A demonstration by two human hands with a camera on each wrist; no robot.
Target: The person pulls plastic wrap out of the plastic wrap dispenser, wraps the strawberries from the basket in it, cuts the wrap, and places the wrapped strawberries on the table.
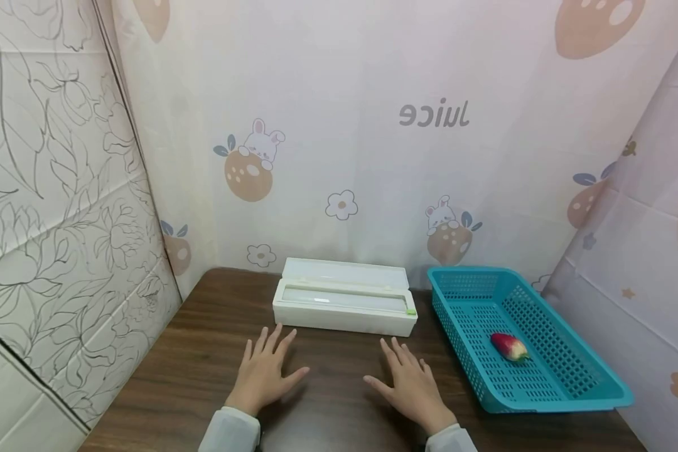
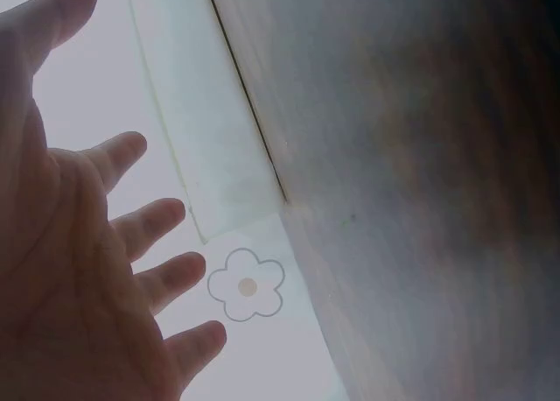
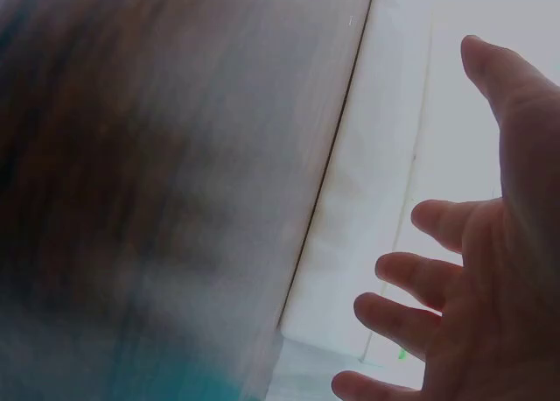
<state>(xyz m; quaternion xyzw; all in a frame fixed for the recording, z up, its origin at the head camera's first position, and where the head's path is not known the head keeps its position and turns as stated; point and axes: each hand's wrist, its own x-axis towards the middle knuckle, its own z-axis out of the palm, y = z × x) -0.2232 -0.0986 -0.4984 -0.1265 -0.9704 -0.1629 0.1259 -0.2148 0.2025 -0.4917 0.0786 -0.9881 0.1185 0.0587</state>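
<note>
A: Going from the left, what do the hands have?

B: Nothing. The left hand (image 1: 264, 371) lies on the dark brown wooden table (image 1: 192, 364) with fingers spread and straight, palm down. The right hand (image 1: 411, 384) does the same just beside it, empty, fingers fanned.

A: And the thing nearest them?

B: The long white plastic dispenser box with a clear top window (image 1: 344, 302) sits just beyond the fingertips, towards the far side of the table, lengthwise from left to right. Both wrist views show its pale wall (image 2: 210, 130) (image 3: 385, 182) close to the fingers but apart from them.

A: How would you handle it well?

B: I judge that a two-handed hold suits it: one hand near each end, thumbs on the near wall, so the long body stays level. The small green tab (image 1: 411, 310) at its right end looks like a slider, so I would keep fingers off it.

A: Further right?

B: A teal perforated plastic basket (image 1: 565, 389) stands near the box's right end, with a red fruit-like piece (image 1: 508, 346) lying inside. It is close enough to bump.
</note>
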